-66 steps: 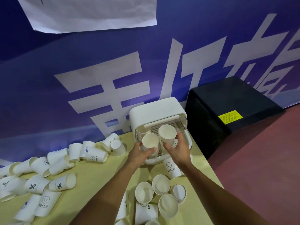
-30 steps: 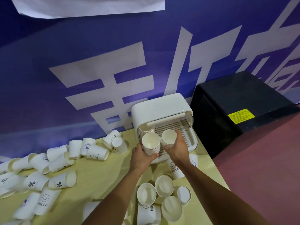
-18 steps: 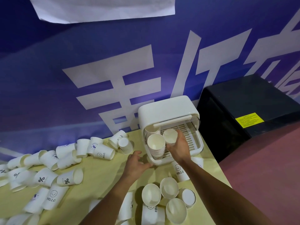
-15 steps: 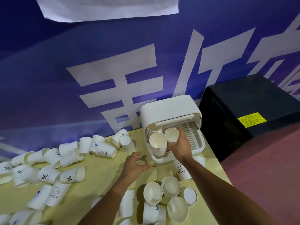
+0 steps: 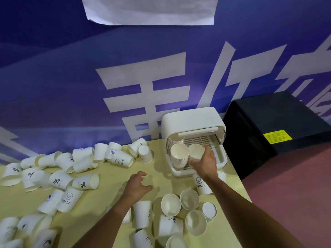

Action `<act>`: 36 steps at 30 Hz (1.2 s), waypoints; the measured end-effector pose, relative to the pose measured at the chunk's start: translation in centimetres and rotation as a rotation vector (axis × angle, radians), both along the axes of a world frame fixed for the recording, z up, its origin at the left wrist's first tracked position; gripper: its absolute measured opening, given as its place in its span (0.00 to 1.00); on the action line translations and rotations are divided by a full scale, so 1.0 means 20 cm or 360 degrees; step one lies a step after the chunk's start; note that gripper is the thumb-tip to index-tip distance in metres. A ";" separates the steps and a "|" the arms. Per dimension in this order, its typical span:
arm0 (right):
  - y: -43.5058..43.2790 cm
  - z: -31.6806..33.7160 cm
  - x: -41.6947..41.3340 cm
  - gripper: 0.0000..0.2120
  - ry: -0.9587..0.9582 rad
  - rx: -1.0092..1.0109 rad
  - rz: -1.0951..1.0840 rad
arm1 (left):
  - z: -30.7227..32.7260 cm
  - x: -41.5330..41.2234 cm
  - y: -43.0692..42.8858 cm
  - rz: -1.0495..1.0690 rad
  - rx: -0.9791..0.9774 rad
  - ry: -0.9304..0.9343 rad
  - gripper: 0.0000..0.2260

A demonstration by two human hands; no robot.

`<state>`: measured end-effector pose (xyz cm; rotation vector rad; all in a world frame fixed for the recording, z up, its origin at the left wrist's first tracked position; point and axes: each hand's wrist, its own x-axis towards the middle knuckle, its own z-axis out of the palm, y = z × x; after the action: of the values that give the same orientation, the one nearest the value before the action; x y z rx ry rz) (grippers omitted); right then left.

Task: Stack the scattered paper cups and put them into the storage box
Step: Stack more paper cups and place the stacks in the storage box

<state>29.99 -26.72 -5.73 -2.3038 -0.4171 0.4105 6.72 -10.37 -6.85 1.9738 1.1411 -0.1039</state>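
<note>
setting a stack of paper cups (image 5: 196, 152) into the white storage box (image 5: 192, 120), the right hand (image 5: 204, 163) was clamped round it beside a parked stack (image 5: 179, 155) — likely filling rows. the left hand (image 5: 138, 185) hovered, fingers spread and empty, over the table (image 5: 111, 178) — loose cups (image 5: 84, 182) scattered.

You face a blue banner wall (image 5: 62, 77) printed with large white characters (image 5: 148, 92), and 1 white paper sheet (image 5: 150, 9) hangs at its top edge. A pale yellow tabletop (image 5: 111, 174) runs up to the wall, its right edge meeting a dull red floor (image 5: 295, 185). Past the tabletop's far right corner you see 1 black cabinet (image 5: 279, 122) standing against the wall, with a yellow label (image 5: 277, 136) on its sloped front; the light is dim and bluish.
</note>
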 end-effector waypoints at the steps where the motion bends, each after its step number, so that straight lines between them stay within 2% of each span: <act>1: -0.02 0.01 -0.03 0.43 -0.0032 0.0027 -0.0046 | 0.01 -0.02 0.01 -0.0006 0.0010 0.0004 0.26; 5: -0.05 0.04 -0.23 0.36 -0.0228 0.0100 -0.0107 | 0.07 -0.14 0.07 0.0001 0.0038 0.0023 0.25; 8: 0.00 0.07 -0.40 0.31 -0.0395 0.0120 -0.0058 | 0.11 -0.25 0.14 0.0027 0.0058 0.0009 0.25; 11: 0.10 0.11 -0.58 0.28 -0.0437 0.0201 0.0084 | 0.15 -0.37 0.20 0.0077 0.0060 -0.0003 0.25; 18: 0.49 0.17 -0.99 0.29 -0.0305 0.0082 0.0574 | 0.14 -0.81 0.36 0.0279 0.0051 -0.0044 0.24; 25: 0.82 0.11 -1.40 0.27 -0.0229 -0.0037 0.0982 | 0.10 -1.36 0.56 0.0658 0.0063 -0.0035 0.22; 32: 1.07 0.02 -1.78 0.27 -0.0094 -0.0133 0.1176 | 0.05 -1.77 0.71 0.0870 0.0218 -0.0096 0.19; 36: 1.19 -0.04 -1.95 0.26 0.0038 -0.0197 0.1175 | 0.03 -1.91 0.80 0.0818 0.0257 -0.0066 0.20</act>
<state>-9.07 -2.94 -6.61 -2.1902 -1.2653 0.8334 -31.51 5.71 -6.16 1.7446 1.6317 0.3051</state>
